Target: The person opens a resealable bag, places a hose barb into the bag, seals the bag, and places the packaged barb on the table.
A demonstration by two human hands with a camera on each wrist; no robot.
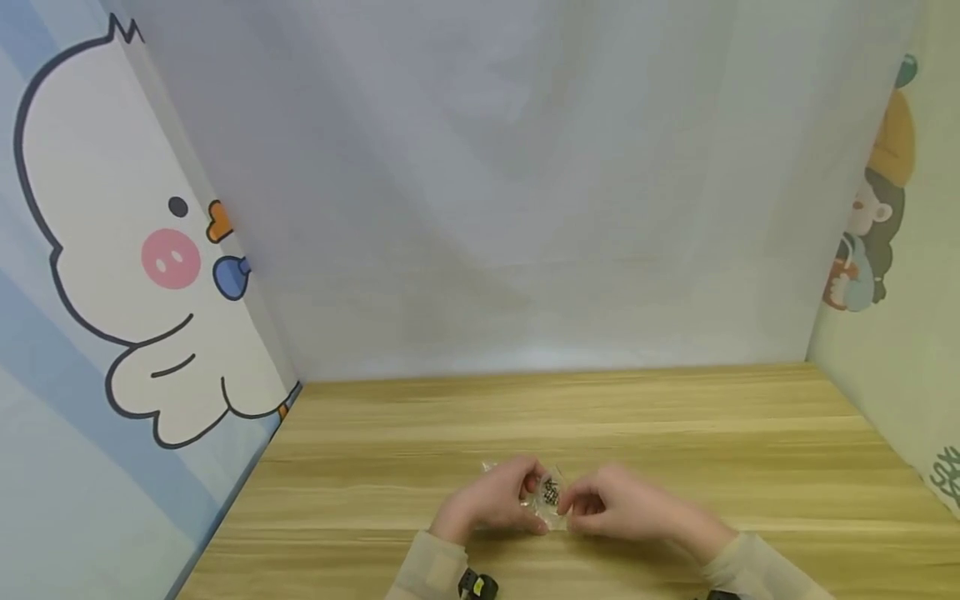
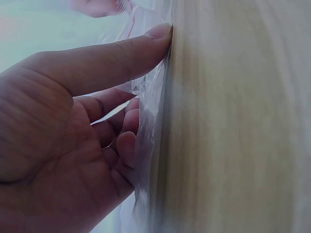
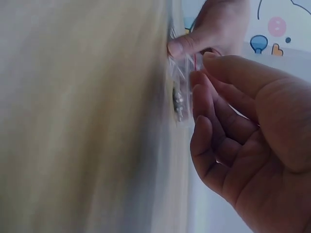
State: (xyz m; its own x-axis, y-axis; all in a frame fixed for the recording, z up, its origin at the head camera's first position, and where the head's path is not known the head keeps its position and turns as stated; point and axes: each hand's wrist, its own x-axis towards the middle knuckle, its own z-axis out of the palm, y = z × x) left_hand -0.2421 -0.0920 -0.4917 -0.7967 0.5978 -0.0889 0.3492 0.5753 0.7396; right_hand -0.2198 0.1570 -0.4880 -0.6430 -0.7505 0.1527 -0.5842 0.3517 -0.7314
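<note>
A small clear plastic zip bag [image 1: 541, 510] lies low over the wooden table between the two hands. Small shiny metal beads or balls [image 1: 551, 492] are bunched inside it, too small to tell exactly which. My left hand [image 1: 498, 500] grips the bag from the left; its thumb [image 2: 146, 46] presses on the plastic in the left wrist view. From the right, my right hand [image 1: 618, 504] pinches at the bag's edge, thumb and forefinger close together near the red zip line [image 3: 195, 60]. The exact contact of those fingertips is partly hidden.
The wooden tabletop [image 1: 360, 450] stretches around the hands. A pale curtain [image 1: 525, 208] hangs behind it, with cartoon-printed panels at left [image 1: 90, 167] and right [image 1: 885, 375]. A dark wrist camera [image 1: 478, 585] sits by the left sleeve.
</note>
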